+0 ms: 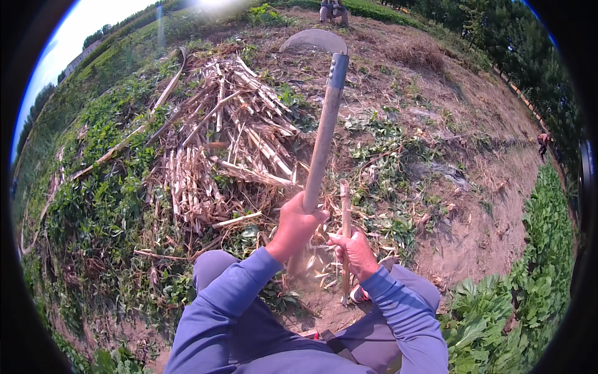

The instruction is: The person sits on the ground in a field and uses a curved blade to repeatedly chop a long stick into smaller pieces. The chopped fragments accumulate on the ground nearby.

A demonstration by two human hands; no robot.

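Note:
My left hand [297, 226] grips the lower wooden handle of a sickle [322, 135]. It stands raised in front of me, its curved blade bending left above a riveted metal collar. In my right hand [357, 252] is a short, dry, cut plant stalk [345, 208], probably corn, held roughly upright with its lower end close to the ground by my shoe [359, 294]. Pale chips [322, 269] of stalk are scattered on the soil between my knees. Ahead and to the left lies a heap of cut dry stalks [224, 121], some bundled side by side.
Green vines [107, 205] spread on the left, with a long dry stalk [126, 140] across them. Leafy crop rows [481, 308] grow on the right beside bare soil. A seated person [334, 11] is at the top; another person [543, 142] stands far right near trees.

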